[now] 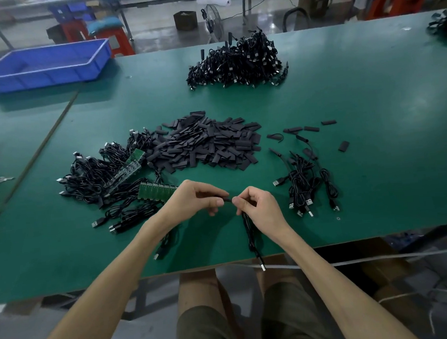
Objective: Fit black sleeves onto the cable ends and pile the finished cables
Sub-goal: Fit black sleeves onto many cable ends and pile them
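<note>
Green matting covers the workbench (359, 105), which fills most of the head view, with a workshop floor, red stools and a standing fan beyond its far edge. At the far left corner sits a blue plastic tray (43, 67). Toward the far middle lies a big heap of black cables (235, 61), several with sleeved ends sticking up. At the centre is a broad mound of loose black sleeves (207, 144), with a few strays scattered to its right. Left of the mound is a tangle of unsleeved cables (102, 176) mixed with green circuit-board strips (156, 192). To the right, near the front edge, lies a smaller bundle of cables (309, 184) with USB plugs pointing toward the person. Just in front of the sleeve mound, both bare hands meet above the mat. The left hand (192, 200) pinches a black sleeve (220, 195) between thumb and fingers, its tip pointing right. The right hand (257, 202) is closed around the end of a cable (250, 234), which hangs down over the table's front edge with its USB plug dangling above the person's knees. Sleeve and cable end touch between the two sets of fingertips; whether the end is already inside cannot be told
</note>
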